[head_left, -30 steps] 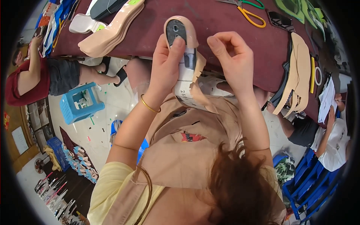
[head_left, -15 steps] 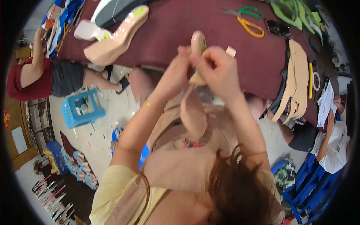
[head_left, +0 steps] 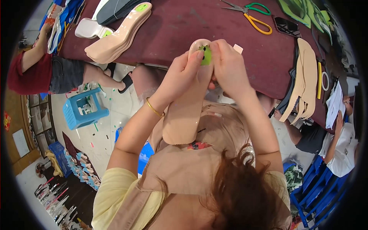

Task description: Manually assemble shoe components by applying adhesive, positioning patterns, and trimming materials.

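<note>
One beige insole [head_left: 184,119] with one green sticker [head_left: 207,55], held upright over the lap at the edge of the maroon table [head_left: 184,27]. Its heel end is partly hidden by fingers. Left hand [head_left: 182,76] and right hand [head_left: 228,69], both raised, pinch the heel.

A small bright green label [head_left: 206,55] sits on the heel end of the beige sole I hold. Another green label [head_left: 142,7] marks the top beige sole stacked on the tabletop's far left.
</note>
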`<state>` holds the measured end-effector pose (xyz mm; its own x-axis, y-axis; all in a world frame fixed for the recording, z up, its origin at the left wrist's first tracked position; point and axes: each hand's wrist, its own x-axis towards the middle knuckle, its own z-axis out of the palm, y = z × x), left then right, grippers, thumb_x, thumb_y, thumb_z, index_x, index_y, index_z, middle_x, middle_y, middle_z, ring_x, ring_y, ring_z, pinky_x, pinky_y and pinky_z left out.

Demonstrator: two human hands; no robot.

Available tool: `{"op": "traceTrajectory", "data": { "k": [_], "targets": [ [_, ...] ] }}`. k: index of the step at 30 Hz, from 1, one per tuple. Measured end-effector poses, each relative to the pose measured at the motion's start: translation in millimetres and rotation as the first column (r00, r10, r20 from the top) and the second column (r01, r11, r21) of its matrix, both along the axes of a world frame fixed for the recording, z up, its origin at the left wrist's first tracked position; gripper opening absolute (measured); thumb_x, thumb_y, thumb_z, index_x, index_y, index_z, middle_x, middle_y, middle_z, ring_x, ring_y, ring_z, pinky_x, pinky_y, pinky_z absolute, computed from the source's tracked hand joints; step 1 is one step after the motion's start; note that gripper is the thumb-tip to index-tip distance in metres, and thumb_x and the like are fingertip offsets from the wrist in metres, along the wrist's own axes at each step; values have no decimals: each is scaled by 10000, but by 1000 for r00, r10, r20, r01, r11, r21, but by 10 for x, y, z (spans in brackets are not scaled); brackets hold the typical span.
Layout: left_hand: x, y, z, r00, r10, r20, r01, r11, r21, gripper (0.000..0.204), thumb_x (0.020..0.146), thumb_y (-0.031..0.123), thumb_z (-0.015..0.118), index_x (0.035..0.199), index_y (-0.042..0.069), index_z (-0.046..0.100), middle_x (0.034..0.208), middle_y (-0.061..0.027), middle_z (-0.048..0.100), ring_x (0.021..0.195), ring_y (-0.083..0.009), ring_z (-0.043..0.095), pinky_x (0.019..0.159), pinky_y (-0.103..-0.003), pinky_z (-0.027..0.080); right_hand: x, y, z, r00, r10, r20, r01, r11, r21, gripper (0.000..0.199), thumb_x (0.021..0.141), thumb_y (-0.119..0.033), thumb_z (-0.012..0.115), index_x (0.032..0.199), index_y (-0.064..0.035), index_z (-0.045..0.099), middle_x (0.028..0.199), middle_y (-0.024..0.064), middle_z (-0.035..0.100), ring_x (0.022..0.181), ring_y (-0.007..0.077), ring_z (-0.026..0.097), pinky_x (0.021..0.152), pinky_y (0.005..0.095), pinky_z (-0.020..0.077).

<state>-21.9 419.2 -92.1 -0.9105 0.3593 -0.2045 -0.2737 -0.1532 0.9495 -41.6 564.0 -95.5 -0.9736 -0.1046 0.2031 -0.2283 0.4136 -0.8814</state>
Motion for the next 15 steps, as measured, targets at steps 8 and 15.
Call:
{"op": "traceTrajectory", "data": {
  "k": [8, 15],
  "targets": [
    [-22, -37, 117, 947, -193, 258, 191, 981, 34, 356, 976, 330, 408, 1054, 1, 519, 806, -82, 621, 628, -137, 625, 593, -248, 511, -79, 203, 235, 956, 294, 10, -277, 891, 359, 245, 939, -192, 432, 890, 17, 549, 608, 156, 597, 485, 264, 600, 465, 366, 465],
    [2, -85, 104, 833, -412, 370, 380, 911, 159, 555, 934, 523, 380, 1063, 1, 518, 774, -82, 616, 632, -146, 628, 576, -261, 518, -116, 361, 323, 884, 447, 135, -391, 552, 737, 215, 879, -215, 515, 893, -14, 591, 746, 156, 634, 709, 308, 641, 664, 374, 499]
  ]
}}
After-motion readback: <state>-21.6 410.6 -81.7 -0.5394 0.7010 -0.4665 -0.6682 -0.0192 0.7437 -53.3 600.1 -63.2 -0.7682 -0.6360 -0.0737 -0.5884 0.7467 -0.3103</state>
